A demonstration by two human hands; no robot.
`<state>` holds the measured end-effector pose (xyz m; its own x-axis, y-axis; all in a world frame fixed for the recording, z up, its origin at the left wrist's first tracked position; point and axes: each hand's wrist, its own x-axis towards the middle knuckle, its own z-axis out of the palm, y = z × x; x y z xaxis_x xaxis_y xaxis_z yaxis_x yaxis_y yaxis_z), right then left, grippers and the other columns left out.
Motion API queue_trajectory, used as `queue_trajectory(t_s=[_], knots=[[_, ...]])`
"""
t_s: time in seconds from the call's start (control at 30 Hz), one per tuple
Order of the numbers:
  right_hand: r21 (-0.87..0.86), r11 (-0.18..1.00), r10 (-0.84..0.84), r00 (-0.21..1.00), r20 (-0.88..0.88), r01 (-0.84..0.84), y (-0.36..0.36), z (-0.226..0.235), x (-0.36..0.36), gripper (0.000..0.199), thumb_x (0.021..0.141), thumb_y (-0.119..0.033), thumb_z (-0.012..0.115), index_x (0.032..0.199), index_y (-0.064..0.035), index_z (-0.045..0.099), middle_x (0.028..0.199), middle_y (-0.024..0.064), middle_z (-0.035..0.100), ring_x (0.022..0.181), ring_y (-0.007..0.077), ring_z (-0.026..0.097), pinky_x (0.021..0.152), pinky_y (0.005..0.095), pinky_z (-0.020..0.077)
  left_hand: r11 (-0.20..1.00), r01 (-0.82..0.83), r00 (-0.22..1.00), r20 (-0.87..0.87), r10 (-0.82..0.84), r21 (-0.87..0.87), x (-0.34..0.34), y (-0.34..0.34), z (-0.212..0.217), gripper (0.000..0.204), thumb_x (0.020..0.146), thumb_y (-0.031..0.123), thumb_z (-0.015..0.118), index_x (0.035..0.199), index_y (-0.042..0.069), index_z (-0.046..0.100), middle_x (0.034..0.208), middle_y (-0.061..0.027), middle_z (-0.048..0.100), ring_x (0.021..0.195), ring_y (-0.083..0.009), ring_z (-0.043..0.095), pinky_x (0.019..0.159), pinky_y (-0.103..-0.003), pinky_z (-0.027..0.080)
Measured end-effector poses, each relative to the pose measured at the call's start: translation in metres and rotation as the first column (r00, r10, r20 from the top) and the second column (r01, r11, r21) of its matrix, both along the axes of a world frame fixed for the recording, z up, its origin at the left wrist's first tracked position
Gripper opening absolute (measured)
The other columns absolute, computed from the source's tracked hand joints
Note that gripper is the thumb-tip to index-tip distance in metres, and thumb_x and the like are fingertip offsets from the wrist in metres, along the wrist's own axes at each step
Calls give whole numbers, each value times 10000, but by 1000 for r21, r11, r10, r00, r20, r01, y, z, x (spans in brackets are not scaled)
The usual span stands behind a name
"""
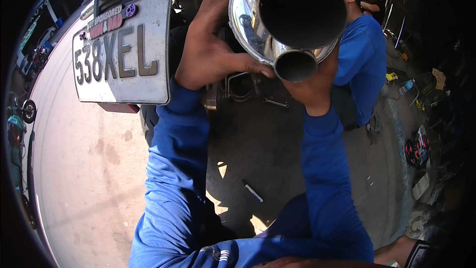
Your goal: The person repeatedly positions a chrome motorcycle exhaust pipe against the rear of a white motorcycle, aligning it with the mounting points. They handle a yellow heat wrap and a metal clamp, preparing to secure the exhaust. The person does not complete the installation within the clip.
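Forearms: two, in blue sleeves, rising from the lower edge toward the top centre.

Left hand: fingers spread and laid flat along the left side of the exhaust pipe, thumb stretched under it toward the small outlet. Open grasp, palm pressed on the metal.

Right hand: below and behind the exhaust pipe at its right underside, palm against the shell. Fingers mostly hidden by the pipe; cannot tell how far they curl.

Exhaust pipe: chrome, polished, held up close between both hands at top centre. Two round openings face the camera, a large dark one above and a small one just below it, touching its rim. The shell mirrors the surroundings.

Number plate: white, rectangular, dark characters, tilted, just left of the left hand, with a dark tyre below it.

Ground: pale concrete in sunlight at left, shaded at centre.

White marker-like stick: lying on the shaded ground between the forearms, well apart from the hands.

Spanner: on the ground below the pipe, beside bent metal tubing.

Another person: blue shirt, dark cap, seated on the ground behind the pipe at right.

Far right: small bottle, yellow object, and red-and-black helmet-like object along the shaded edge.

Foot in sandal: lower right corner.
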<state>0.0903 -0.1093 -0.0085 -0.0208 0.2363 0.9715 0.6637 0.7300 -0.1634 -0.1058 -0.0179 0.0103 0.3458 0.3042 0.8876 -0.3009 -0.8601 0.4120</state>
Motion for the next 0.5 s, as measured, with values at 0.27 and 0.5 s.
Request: queue_trajectory(t_s=[0.27,0.5], knots=[[-28,999,24,999,-37,-25,-4,-1,-4,1154,753,-229,927,1589,59,185,1411,208,586,1278,307,608,1100,397,462,989,3,998,56,-11,147,9,-4,12,1241,440,366,1030,1486,-23,487,1420,-191,538,1363,-338,506,1157,-429,397],[16,998,58,998,-1,-58,1,-2,2,1157,749,-237,932,1587,59,192,1411,202,588,1263,288,621,1083,387,479,983,21,999,39,-28,185,5,4,8,1175,530,361,1021,1470,-69,462,1457,-161,508,1349,-280,525,1126,-393,424]])
